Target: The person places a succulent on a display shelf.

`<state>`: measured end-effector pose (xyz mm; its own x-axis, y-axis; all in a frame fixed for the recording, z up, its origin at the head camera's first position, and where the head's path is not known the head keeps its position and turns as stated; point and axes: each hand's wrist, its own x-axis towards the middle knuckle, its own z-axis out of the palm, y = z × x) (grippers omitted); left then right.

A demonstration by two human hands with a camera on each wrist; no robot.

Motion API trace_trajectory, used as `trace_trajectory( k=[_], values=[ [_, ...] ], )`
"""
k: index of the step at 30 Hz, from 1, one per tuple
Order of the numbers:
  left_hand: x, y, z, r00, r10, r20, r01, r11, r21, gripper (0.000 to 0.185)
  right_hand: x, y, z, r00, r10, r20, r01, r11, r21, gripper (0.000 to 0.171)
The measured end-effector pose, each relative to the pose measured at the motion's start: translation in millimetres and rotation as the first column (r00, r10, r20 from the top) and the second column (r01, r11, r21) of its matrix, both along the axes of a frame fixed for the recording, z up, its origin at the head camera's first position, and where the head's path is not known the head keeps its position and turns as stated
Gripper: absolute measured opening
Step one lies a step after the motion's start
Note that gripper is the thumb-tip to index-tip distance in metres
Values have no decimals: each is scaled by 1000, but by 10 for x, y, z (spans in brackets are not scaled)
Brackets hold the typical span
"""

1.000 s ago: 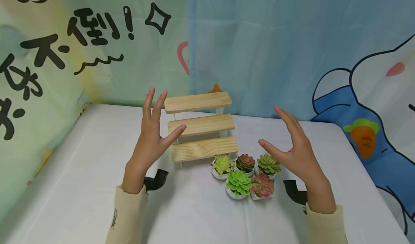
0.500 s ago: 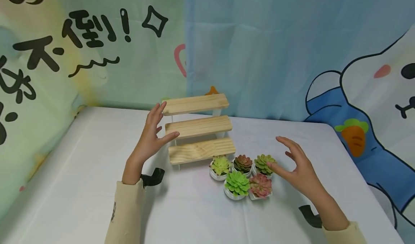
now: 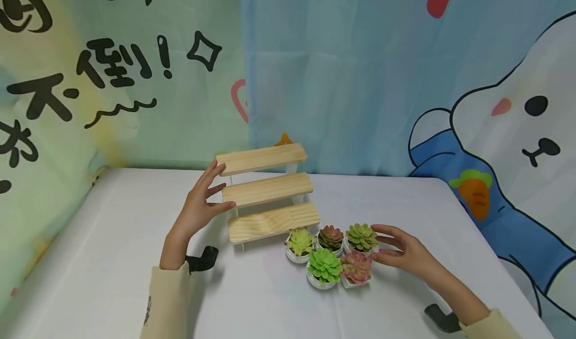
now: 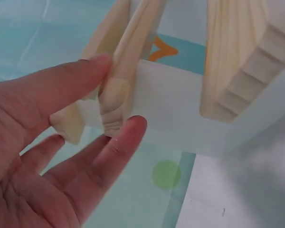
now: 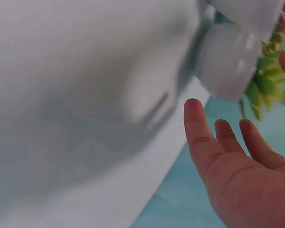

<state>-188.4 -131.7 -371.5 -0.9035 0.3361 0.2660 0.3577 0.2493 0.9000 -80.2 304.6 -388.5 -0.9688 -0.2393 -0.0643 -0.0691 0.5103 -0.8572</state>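
Observation:
A three-tier wooden shelf (image 3: 267,190) with white side supports stands on the table. My left hand (image 3: 193,211) is at its left end, thumb near the middle plank's corner and fingers beside the upper planks. In the left wrist view the fingers of the left hand (image 4: 61,156) are spread around the plank ends without a clear grip. My right hand (image 3: 407,251) reaches beside a dark-green succulent (image 3: 361,236) and a pink succulent (image 3: 357,266), fingers loosely bent. In the right wrist view a gap shows between the right hand (image 5: 247,185) and a white pot (image 5: 228,61).
Beside these two plants stand a brown-red succulent (image 3: 330,239), a yellow-green succulent (image 3: 300,241) and a bright-green succulent (image 3: 325,266), in white pots just in front of the shelf. A white cloth covers the table (image 3: 252,299). Printed curtains (image 3: 351,79) hang behind.
My left hand has come down to the shelf's left end. My right hand has lowered and moved left to the potted plants, its fingers drawing closer together. The camera view has tilted up.

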Motion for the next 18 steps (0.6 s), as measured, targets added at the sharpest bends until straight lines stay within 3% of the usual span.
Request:
trace_trajectory(
  k=[3, 10, 18],
  values=[
    [14, 8, -4, 1000, -1, 11, 1, 1000, 18, 86, -2, -5, -56, 1000, 11, -12, -11, 1000, 1, 69],
    [-4, -14, 12, 999, -13, 40, 11, 999, 50, 87, -61, -118, -170, 995, -97, -19, 97, 994, 56, 69],
    [22, 0, 0, 999, -1, 51, -1, 999, 44, 87, -169, -132, -218, 999, -42, 3, 41, 994, 100, 68]
  ],
)
